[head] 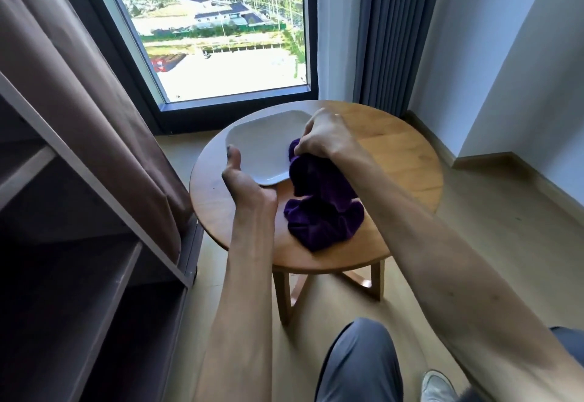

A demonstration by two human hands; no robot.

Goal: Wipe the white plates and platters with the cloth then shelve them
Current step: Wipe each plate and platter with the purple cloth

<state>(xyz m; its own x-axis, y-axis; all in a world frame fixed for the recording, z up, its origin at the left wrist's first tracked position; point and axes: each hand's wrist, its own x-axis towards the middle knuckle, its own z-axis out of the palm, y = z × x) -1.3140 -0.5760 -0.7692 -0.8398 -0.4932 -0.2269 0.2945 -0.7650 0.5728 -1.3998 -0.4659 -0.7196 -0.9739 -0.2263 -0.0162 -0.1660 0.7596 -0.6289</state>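
A white squarish platter [265,142] is tilted over the round wooden table [395,161]. My left hand [243,180] holds it from below at its near left edge, thumb along the rim. My right hand [322,136] grips a dark purple cloth [319,205] at the platter's right rim. The rest of the cloth hangs down and bunches on the tabletop in front of the platter.
A fabric-covered shelf unit [94,212] with a brown rolled-up curtain stands at the left, its dark shelves open. A tall window [215,38] and grey curtains [388,31] are behind the table. My knee [357,367] and a shoe [439,386] show at the bottom.
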